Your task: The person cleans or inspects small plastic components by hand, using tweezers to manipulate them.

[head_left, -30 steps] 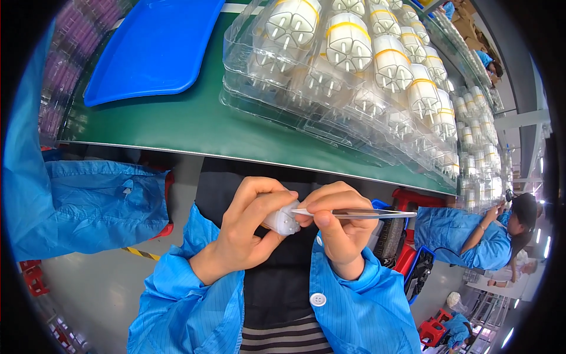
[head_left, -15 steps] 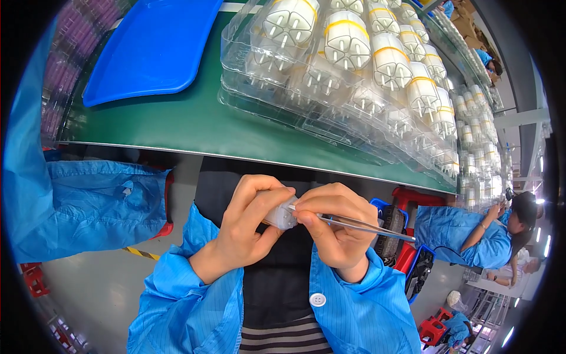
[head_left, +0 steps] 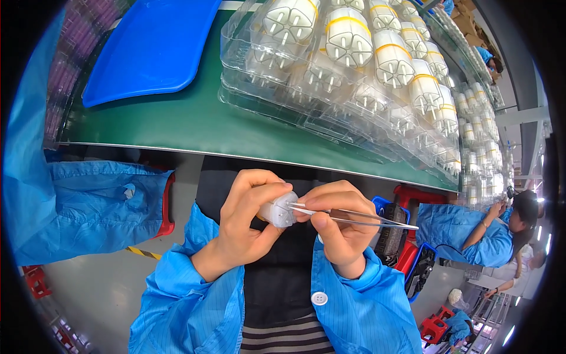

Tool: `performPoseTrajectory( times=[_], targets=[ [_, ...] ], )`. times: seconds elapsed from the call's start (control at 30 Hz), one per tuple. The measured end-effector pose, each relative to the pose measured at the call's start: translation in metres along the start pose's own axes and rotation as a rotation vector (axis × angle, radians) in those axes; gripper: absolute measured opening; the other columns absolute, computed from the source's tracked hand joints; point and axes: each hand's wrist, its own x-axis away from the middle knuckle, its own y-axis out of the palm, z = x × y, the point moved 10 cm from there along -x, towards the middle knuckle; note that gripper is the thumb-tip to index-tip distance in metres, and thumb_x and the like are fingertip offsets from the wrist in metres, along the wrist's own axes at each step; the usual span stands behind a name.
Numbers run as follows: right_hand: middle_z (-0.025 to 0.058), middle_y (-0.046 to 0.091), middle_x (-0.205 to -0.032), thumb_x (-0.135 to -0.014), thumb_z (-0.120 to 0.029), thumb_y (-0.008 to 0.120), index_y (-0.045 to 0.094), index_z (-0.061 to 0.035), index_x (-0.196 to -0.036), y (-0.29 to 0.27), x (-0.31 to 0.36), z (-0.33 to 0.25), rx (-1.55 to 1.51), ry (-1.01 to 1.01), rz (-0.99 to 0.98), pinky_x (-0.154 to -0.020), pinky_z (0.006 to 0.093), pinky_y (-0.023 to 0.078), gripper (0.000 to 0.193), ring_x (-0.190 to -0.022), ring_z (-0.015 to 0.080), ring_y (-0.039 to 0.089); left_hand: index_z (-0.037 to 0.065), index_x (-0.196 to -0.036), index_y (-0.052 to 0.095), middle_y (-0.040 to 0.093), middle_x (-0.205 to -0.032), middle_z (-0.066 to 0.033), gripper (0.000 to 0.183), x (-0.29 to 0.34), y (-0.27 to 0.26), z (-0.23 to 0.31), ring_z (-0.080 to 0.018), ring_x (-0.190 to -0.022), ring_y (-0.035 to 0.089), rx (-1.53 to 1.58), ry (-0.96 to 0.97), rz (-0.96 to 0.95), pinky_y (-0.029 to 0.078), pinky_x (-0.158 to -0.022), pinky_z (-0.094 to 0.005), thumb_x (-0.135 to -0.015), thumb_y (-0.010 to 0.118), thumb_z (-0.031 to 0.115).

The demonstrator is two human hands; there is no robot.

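The white cylindrical piece (head_left: 279, 213) is held off the green table (head_left: 177, 127), before its near edge, fingers of the left hand (head_left: 242, 218) clamped on its sides, apparently leaving its end free for the tweezers (head_left: 402, 226). The right hand (head_left: 343, 233) pinches these between thumb and fingers, seemingly for control; whether tips touch is hard to tell. Transparent trays (head_left: 259, 101) stand toward the table's right.
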Motion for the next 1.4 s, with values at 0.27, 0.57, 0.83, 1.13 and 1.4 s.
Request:
performPoseTrajectory(
  times=[0.27,0.57,0.83,1.13,1.4],
  targets=[
    [0.0173,0.065,-0.092,-0.088,0.002,0.064,0.065,0.0064,-0.094,0.001,0.001,0.012,-0.253,0.066,0.042,-0.065,0.0274,0.057,0.008,-0.077,0.0185,0.067,0.000,-0.115,0.060,0.055,-0.108,-0.0167,0.053,0.000,0.001,0.001,-0.0279,-0.093,0.060,-0.028,0.010,-0.013,0.052,-0.076,-0.0340,-0.063,0.070,-0.009],
    [0.0174,0.064,-0.094,-0.086,0.003,0.066,0.066,0.0054,-0.096,0.004,0.002,0.004,-0.084,-0.028,0.032,-0.066,0.0281,0.058,0.010,-0.077,0.0196,0.068,0.000,-0.114,0.059,0.056,-0.108,-0.0165,0.053,-0.001,-0.004,-0.004,-0.0277,-0.093,0.061,-0.005,-0.032,0.011,0.051,-0.076,-0.0337,-0.063,0.070,-0.009],
    [0.0157,0.068,-0.089,-0.079,-0.005,0.076,0.069,0.0005,-0.094,0.015,0.006,-0.015,0.056,-0.257,-0.055,-0.062,0.0298,0.056,0.017,-0.073,0.0246,0.068,0.002,-0.109,0.060,0.060,-0.107,-0.0160,0.049,0.000,-0.009,-0.001,-0.0287,-0.090,0.061,0.003,0.038,0.081,0.051,-0.074,-0.0347,-0.063,0.075,-0.006],
    [0.0165,0.067,-0.091,-0.080,-0.009,0.076,0.068,0.0003,-0.095,0.020,0.011,-0.037,0.184,-0.431,-0.068,-0.061,0.0315,0.057,0.020,-0.071,0.0270,0.068,0.004,-0.106,0.059,0.063,-0.105,-0.0154,0.048,-0.001,-0.009,0.012,-0.0317,-0.089,0.060,-0.153,0.217,0.096,0.049,-0.072,-0.0371,-0.062,0.077,-0.004],
    [0.0188,0.064,-0.091,-0.091,-0.017,0.067,0.062,0.0009,-0.095,0.026,0.009,-0.026,0.147,-0.284,-0.155,-0.061,0.0321,0.057,0.020,-0.070,0.0265,0.068,0.004,-0.105,0.051,0.064,-0.105,-0.0162,0.051,0.001,-0.015,0.006,-0.0313,-0.091,0.060,-0.099,0.182,0.139,0.050,-0.073,-0.0365,-0.065,0.081,-0.001]
  ],
)
